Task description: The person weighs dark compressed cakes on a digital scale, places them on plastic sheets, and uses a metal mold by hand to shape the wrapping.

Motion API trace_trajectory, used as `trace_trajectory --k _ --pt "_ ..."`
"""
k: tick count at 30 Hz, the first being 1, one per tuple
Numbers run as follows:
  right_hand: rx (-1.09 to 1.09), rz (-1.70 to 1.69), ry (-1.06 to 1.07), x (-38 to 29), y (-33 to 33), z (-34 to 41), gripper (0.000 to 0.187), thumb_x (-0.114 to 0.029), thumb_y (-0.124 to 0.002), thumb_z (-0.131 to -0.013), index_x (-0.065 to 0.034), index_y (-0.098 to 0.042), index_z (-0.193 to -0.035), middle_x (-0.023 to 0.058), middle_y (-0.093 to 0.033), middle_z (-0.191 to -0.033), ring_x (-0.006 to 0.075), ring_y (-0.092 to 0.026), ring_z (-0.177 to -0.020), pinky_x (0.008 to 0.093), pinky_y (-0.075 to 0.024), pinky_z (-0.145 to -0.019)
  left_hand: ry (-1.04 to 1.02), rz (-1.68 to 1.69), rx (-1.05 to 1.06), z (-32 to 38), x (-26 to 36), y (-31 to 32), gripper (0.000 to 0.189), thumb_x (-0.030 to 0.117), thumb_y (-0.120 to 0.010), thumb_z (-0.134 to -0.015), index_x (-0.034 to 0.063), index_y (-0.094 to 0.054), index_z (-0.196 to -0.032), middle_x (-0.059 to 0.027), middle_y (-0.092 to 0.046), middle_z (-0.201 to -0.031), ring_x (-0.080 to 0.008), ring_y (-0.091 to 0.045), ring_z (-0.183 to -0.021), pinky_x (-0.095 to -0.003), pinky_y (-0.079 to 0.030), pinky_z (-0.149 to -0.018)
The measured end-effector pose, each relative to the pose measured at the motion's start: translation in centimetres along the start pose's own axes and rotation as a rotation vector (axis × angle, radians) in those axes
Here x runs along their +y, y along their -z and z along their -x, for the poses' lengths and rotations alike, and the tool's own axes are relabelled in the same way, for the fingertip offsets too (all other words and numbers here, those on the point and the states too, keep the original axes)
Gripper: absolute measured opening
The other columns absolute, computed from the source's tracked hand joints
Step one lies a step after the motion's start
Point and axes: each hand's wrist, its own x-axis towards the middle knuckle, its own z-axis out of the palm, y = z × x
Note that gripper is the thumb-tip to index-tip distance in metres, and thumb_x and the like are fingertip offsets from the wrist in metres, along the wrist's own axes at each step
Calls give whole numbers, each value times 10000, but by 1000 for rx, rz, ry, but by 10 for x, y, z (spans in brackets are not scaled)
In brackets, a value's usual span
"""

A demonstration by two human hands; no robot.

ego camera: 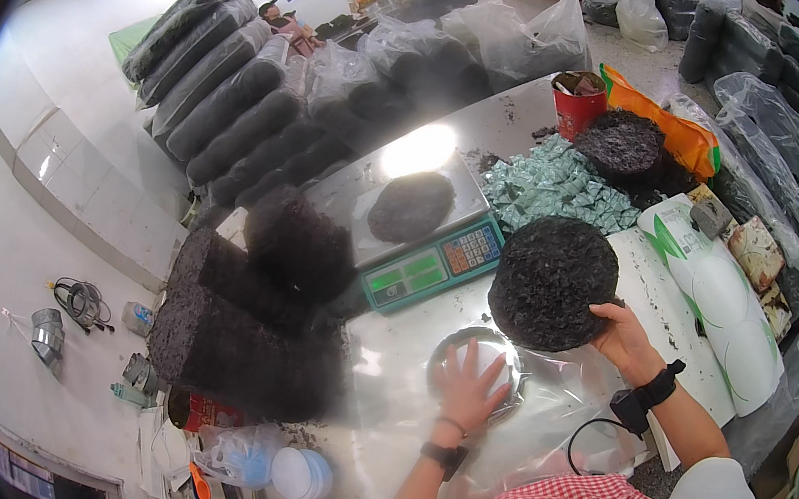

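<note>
My right hand (622, 338) grips the edge of a round, dark cake (554, 281), apparently dried seaweed, thumb on its upper face. My left hand (470, 387) lies palm down with its fingers spread on a round, shiny pale object (442, 357), which might be a plate or a lid. Clear plastic film (562, 392) spreads beside it, over the tabletop. Beyond my hands, a teal digital scale (432, 261) shows lit green displays. Another thin dark cake (411, 207) rests on its metal pan.
Stacked dark cakes (244, 335) stand left of the scale. Behind it lie many small green sachets (556, 183), a red can (579, 105) and an orange bag (659, 117). White printed packaging (711, 298) lies right. White round lids (300, 475) sit near the front edge. Two people sit farther off.
</note>
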Motion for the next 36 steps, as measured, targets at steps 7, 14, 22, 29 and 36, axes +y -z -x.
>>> trace_trajectory --k 7,14,22,29,36 --pt "23 17 11 -2 0 2 456 10 -537 -863 9 -465 -1313 130 -577 -1256 271 -591 -1123 471 -500 -960 17 45 17 -2 14 39 532 567 -513 -892 369 -497 -1386 -192 -261 -1550 -542 -215 -1365 -703 -177 -1008" --pt "9 -9 6 2 4 -2 446 14 -545 -861 9 -472 -1301 126 -579 -1247 267 -594 -1110 456 -500 -964 37 90 135 2 20 61 514 528 -591 -840 268 -590 -1284 -192 -300 -1523 -505 -254 -1349 -693 -215 -1023" --pt "32 -2 -6 -1 1 1 431 12 -546 -863 30 -475 -1287 137 -584 -1237 266 -601 -1103 448 -501 -964 41 102 133 2 21 60 518 535 -578 -846 263 -588 -1288 -195 -304 -1520 -507 -260 -1346 -690 -218 -1024" --pt "18 1 0 1 2 0 418 7 -547 -864 18 -485 -1277 124 -587 -1228 259 -602 -1092 448 -502 -957 40 96 34 2 16 58 534 574 -490 -905 363 -487 -1396 -194 -241 -1558 -532 -177 -1383 -697 -139 -1037" --pt "21 7 0 0 5 -1 428 0 -548 -864 22 -478 -1285 126 -580 -1241 261 -593 -1110 457 -496 -960 27 66 129 1 21 65 513 550 -557 -865 266 -592 -1290 -200 -325 -1512 -503 -288 -1341 -669 -218 -1041"
